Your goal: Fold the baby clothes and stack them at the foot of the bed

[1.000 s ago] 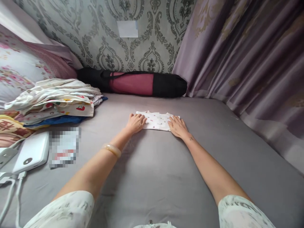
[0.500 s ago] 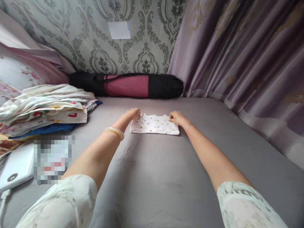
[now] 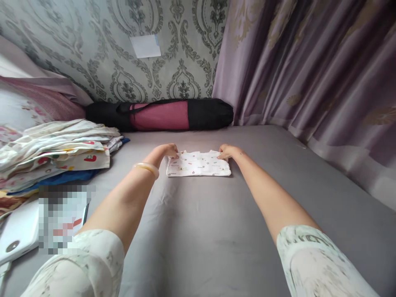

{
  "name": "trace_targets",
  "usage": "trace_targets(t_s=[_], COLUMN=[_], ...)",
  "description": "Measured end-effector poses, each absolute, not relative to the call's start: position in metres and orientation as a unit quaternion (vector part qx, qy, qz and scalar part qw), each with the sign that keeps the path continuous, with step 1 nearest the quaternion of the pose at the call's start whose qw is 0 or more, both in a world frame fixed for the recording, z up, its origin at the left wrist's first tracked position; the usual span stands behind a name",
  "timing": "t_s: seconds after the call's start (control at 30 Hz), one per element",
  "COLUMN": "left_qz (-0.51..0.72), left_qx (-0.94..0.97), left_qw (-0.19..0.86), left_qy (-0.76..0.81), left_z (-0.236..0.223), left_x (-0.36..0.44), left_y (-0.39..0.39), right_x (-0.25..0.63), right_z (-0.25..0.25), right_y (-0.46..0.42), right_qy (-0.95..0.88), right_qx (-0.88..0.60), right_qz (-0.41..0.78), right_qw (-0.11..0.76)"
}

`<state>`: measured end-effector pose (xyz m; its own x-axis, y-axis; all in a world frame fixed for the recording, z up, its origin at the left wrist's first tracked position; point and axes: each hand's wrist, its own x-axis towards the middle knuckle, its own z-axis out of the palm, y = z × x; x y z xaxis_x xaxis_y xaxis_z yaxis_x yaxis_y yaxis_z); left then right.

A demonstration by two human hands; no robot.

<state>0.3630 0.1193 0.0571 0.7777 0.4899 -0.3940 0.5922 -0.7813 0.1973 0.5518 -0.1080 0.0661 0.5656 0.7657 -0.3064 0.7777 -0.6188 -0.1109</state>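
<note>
A small white printed garment (image 3: 198, 165), folded into a flat rectangle, lies on the grey sheet in front of me. Small coloured motifs dot it, and its far edge is uneven, with notches. My left hand (image 3: 168, 151) is closed on the far left corner, thumb on top and the other fingers partly hidden behind the edge. At the far right corner, my right hand (image 3: 227, 152) grips the cloth in the same way, its thumb lying on the fabric. A pale bangle (image 3: 148, 168) circles my left wrist.
A heap of folded clothes (image 3: 64, 144) sits at the left. Nearer to me are a white power bank (image 3: 20, 231) with a cable and a blurred-out flat item (image 3: 63, 222). A black and pink rolled bag (image 3: 159, 115) lies along the wall, beside a purple curtain (image 3: 278, 62).
Both hands have shifted slightly on the garment's far corners, and the thumbs now lie further over its top. The garment stays flat. My view has tilted and turned a little.
</note>
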Motion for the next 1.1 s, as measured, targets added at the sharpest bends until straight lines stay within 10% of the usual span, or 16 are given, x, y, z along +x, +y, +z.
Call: trace_targets(t_s=[0.63, 1.1], left_qz=[0.18, 0.209], left_qx=[0.926, 0.969], left_qw=[0.261, 0.093], left_qy=[0.202, 0.096], left_z=[0.112, 0.06], left_x=[0.299, 0.215], left_y=[0.087, 0.006], right_x=[0.543, 0.465], right_z=[0.104, 0.055], right_y=[-0.168, -0.249], right_qy=[0.51, 0.611], right_qx=[0.811, 0.765], right_qz=[-0.042, 0.043], right_qw=[-0.284, -0.198])
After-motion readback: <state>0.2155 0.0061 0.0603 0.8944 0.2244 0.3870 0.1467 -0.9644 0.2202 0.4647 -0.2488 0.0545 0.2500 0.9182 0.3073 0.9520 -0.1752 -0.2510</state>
